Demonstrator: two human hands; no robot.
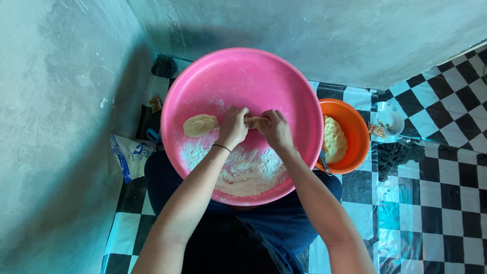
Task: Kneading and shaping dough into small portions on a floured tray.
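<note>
A big pink basin (243,71) rests on my lap, with loose white flour (248,175) heaped at its near side. Over the middle of the basin, my left hand (233,127) and my right hand (276,128) both grip one small piece of dough (255,122) stretched between them. A flattened round of dough (200,125) lies in the basin just left of my left hand. A thin black band circles my left wrist.
An orange bowl (355,127) holding a mass of dough (333,139) stands right of the basin. Beyond it are a small white dish (390,117) and a dark cloth (398,155). A blue-and-white bag (129,155) lies left. Grey walls close in at left and back.
</note>
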